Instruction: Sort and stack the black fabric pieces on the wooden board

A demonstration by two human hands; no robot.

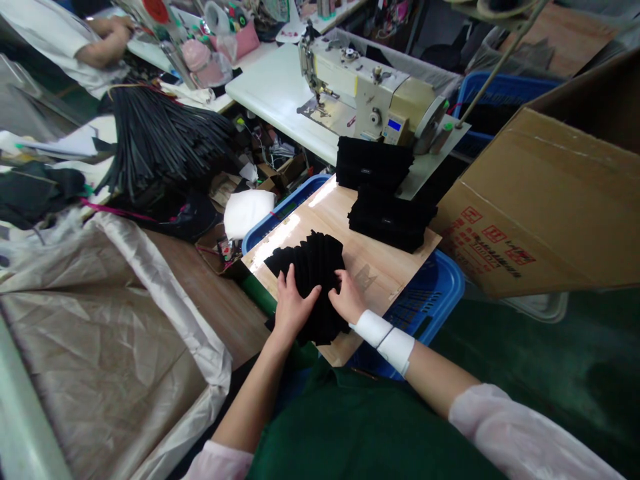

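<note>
A fanned stack of black fabric pieces (313,263) lies on a wooden board (370,263) laid over a blue crate (430,293). My left hand (291,303) lies flat on the near left part of the stack, fingers spread. On the stack's near right edge, my right hand (347,298) has its fingers curled onto the pieces; a white band wraps that wrist. Two neat piles of black pieces (387,217) sit at the board's far end, one (373,163) higher on the machine table.
A sewing machine (365,93) stands on a white table behind the board. A large cardboard box (550,200) is at the right. A bundle of black strips (160,137) lies at the left, crumpled paper and plastic sheeting (100,333) nearer. Another person's arm (100,43) is far left.
</note>
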